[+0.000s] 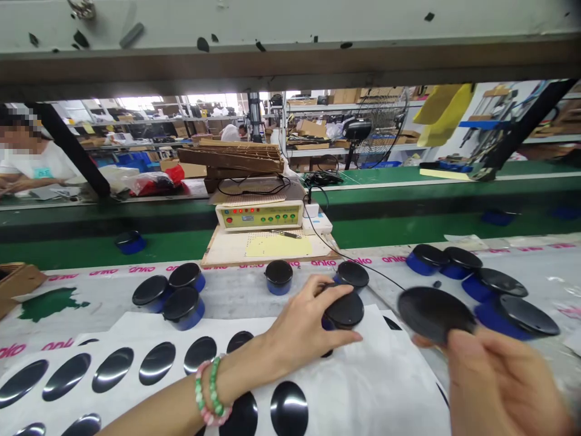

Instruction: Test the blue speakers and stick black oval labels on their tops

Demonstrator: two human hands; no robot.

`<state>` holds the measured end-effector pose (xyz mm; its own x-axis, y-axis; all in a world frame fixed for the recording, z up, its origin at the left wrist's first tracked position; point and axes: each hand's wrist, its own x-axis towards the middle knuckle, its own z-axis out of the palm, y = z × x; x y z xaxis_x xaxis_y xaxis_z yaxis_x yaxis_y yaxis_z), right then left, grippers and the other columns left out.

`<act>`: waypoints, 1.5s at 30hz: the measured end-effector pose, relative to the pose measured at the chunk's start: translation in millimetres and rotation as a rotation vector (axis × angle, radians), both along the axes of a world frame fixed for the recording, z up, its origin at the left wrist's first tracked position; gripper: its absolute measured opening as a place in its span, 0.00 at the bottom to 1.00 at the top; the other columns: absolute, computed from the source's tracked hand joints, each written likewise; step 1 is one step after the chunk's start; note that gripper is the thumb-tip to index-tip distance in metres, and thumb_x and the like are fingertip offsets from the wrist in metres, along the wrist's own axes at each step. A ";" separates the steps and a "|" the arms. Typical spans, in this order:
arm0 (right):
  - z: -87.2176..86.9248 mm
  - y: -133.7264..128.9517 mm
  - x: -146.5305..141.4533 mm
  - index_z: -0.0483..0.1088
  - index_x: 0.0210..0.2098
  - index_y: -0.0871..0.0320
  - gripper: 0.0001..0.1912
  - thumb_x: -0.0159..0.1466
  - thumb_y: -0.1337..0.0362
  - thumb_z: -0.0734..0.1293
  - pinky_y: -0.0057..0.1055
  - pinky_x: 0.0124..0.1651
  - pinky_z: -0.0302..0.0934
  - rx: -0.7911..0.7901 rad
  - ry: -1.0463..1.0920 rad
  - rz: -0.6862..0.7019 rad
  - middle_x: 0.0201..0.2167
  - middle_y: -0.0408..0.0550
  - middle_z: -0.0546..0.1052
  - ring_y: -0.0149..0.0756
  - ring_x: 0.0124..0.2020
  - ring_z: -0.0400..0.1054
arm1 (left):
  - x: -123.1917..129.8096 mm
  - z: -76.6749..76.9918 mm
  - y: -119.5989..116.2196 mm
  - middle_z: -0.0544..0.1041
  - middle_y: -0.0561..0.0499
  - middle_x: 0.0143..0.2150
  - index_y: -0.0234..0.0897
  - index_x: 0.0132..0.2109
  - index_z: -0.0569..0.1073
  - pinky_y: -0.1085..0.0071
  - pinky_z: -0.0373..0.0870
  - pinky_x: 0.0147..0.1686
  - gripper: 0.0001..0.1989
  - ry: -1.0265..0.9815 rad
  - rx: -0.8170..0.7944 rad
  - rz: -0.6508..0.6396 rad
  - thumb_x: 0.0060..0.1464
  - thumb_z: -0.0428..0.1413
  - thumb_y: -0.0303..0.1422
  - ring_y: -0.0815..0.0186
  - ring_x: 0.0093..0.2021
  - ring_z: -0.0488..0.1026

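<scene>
My left hand, wearing bead bracelets, has its fingers and thumb around a round blue container with a black top. That container sits over a white sheet bearing glossy black discs. On the right, my right hand pinches a thin black disc by its near edge, raised above the table and tilted. The right hand is blurred. Right behind the left hand stands another such container.
More blue containers stand in groups at left and right. A box with buttons and lights sits on a board at the back, its cable crossing the table. A green belt runs behind. A person sits far left.
</scene>
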<state>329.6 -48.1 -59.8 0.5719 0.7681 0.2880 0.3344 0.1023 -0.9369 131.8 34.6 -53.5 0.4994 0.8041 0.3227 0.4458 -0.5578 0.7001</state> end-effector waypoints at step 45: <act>52.2 42.2 -71.5 0.59 0.38 0.53 0.03 0.69 0.66 0.57 0.31 0.31 0.58 0.560 -0.242 0.754 0.33 0.45 0.63 0.35 0.35 0.60 | -39.5 56.8 -52.7 0.81 0.48 0.34 0.28 0.48 0.77 0.75 0.77 0.38 0.23 -0.205 -0.106 -0.059 0.41 0.54 0.23 0.65 0.30 0.79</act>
<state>258.1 -5.9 -7.6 -0.1374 0.6244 0.7689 0.1761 0.7793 -0.6014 92.4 -18.1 3.3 0.4795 0.8101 0.3374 0.2574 -0.4974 0.8285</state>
